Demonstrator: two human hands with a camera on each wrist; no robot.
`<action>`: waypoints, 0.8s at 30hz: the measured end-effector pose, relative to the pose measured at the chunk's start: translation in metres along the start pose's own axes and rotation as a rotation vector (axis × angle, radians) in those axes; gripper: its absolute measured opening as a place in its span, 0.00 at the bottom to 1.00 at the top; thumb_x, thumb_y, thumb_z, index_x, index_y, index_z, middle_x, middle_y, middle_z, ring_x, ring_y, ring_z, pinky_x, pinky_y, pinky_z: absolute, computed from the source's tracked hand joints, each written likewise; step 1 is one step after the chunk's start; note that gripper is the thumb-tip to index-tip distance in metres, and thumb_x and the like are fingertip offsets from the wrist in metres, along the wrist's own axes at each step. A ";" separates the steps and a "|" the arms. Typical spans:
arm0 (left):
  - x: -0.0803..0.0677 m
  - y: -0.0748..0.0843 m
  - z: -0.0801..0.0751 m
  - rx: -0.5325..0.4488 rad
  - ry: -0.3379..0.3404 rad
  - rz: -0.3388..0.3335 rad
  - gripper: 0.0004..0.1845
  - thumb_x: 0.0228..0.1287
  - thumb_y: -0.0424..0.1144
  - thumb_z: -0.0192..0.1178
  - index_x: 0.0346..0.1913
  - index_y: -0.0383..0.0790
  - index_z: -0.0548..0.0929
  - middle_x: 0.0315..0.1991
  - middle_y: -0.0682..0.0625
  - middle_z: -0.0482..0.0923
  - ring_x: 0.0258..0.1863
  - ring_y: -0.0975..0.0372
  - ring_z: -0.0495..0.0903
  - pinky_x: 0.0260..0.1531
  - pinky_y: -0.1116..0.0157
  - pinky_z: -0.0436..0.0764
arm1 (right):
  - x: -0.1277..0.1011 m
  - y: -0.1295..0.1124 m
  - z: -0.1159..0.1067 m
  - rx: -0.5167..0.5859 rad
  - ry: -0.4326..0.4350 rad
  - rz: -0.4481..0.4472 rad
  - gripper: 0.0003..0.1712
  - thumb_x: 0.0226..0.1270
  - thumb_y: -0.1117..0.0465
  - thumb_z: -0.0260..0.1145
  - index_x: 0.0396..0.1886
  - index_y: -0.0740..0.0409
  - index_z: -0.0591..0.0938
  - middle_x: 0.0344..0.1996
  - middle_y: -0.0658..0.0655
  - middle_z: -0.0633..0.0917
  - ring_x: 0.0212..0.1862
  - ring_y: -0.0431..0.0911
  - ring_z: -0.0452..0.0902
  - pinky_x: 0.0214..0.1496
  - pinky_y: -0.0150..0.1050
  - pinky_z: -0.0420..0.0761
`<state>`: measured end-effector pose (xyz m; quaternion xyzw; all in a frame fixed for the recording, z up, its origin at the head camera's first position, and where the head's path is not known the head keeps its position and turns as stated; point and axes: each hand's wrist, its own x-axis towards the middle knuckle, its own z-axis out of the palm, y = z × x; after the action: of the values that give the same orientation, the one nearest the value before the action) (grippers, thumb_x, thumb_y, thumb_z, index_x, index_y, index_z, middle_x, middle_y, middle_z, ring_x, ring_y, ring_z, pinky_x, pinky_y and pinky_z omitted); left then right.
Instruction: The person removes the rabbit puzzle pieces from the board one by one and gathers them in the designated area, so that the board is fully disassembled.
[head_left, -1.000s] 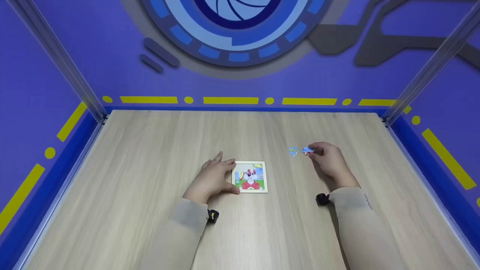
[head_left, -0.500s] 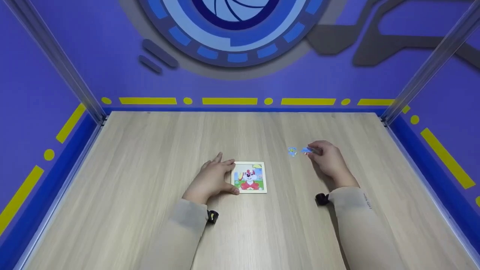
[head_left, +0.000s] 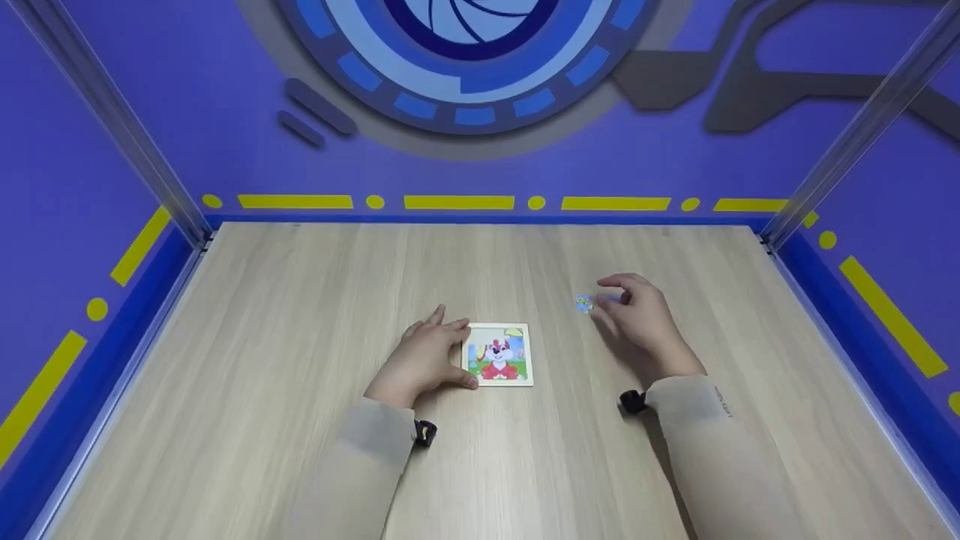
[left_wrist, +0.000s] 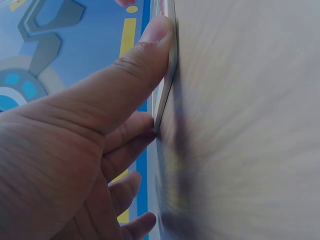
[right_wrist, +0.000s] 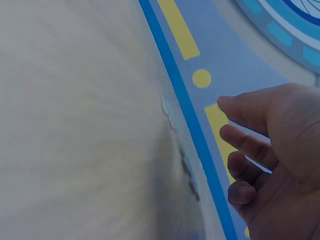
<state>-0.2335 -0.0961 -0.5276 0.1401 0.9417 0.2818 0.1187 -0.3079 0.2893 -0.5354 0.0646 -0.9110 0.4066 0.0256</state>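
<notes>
A small square jigsaw tray [head_left: 530, 358] with a pale rim lies on the table; a red-and-white cartoon animal shows in it, with a grey bare part along the top. My left hand [head_left: 420, 361] holds its left side, thumb at the near corner and a fingertip at the far one. In the left wrist view the thumb [left_wrist: 145, 55] presses the tray's edge. My right hand [head_left: 646, 322] hovers over two loose jigsaw pieces, fingers apart and holding nothing. The left piece [head_left: 583, 304] shows fully; the other piece [head_left: 615, 298] is mostly hidden behind the fingers.
The light wood table [head_left: 337, 285] ends at a blue back wall [head_left: 480, 172] with yellow markings. Blue side panels and metal posts [head_left: 840, 150] bound the left and right. Black wrist mounts [head_left: 632, 403] sit by the cuffs.
My right hand has let go of the right-hand jigsaw piece, spread its fingers and shifted left toward the other piece. My left hand and the tray stay in place.
</notes>
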 end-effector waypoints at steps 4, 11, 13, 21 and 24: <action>-0.001 0.001 0.000 0.003 0.003 0.008 0.52 0.55 0.52 0.89 0.82 0.42 0.78 0.87 0.51 0.70 0.95 0.45 0.48 0.95 0.39 0.51 | -0.003 -0.014 0.011 0.052 -0.013 -0.027 0.21 0.86 0.57 0.68 0.71 0.60 0.87 0.67 0.61 0.86 0.47 0.50 0.74 0.45 0.34 0.76; 0.000 -0.001 0.002 0.001 0.008 -0.001 0.52 0.55 0.52 0.89 0.82 0.42 0.79 0.88 0.51 0.69 0.95 0.45 0.48 0.96 0.41 0.50 | -0.012 -0.056 0.035 0.168 -0.085 0.007 0.21 0.84 0.56 0.69 0.71 0.55 0.88 0.62 0.57 0.86 0.55 0.51 0.76 0.50 0.37 0.81; 0.000 -0.002 0.003 -0.005 0.010 0.000 0.52 0.55 0.52 0.89 0.82 0.42 0.79 0.88 0.51 0.70 0.95 0.45 0.48 0.95 0.41 0.51 | -0.015 -0.068 0.040 0.179 -0.104 0.006 0.21 0.84 0.55 0.69 0.70 0.52 0.88 0.62 0.56 0.86 0.56 0.52 0.77 0.51 0.38 0.83; 0.001 -0.002 0.004 -0.017 0.023 0.007 0.51 0.54 0.51 0.90 0.80 0.39 0.81 0.88 0.48 0.70 0.95 0.43 0.51 0.95 0.41 0.53 | -0.024 -0.090 0.058 0.165 -0.148 -0.040 0.22 0.83 0.54 0.69 0.70 0.54 0.88 0.59 0.57 0.87 0.55 0.52 0.79 0.55 0.42 0.84; 0.002 -0.001 0.004 0.004 0.027 0.026 0.50 0.54 0.51 0.91 0.79 0.38 0.82 0.87 0.46 0.71 0.94 0.42 0.53 0.94 0.41 0.56 | -0.026 -0.087 0.064 0.155 -0.154 -0.063 0.21 0.83 0.56 0.70 0.69 0.57 0.88 0.58 0.57 0.88 0.53 0.51 0.80 0.55 0.42 0.83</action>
<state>-0.2346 -0.0943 -0.5319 0.1488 0.9419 0.2833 0.1020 -0.2700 0.1864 -0.5165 0.1259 -0.8736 0.4686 -0.0371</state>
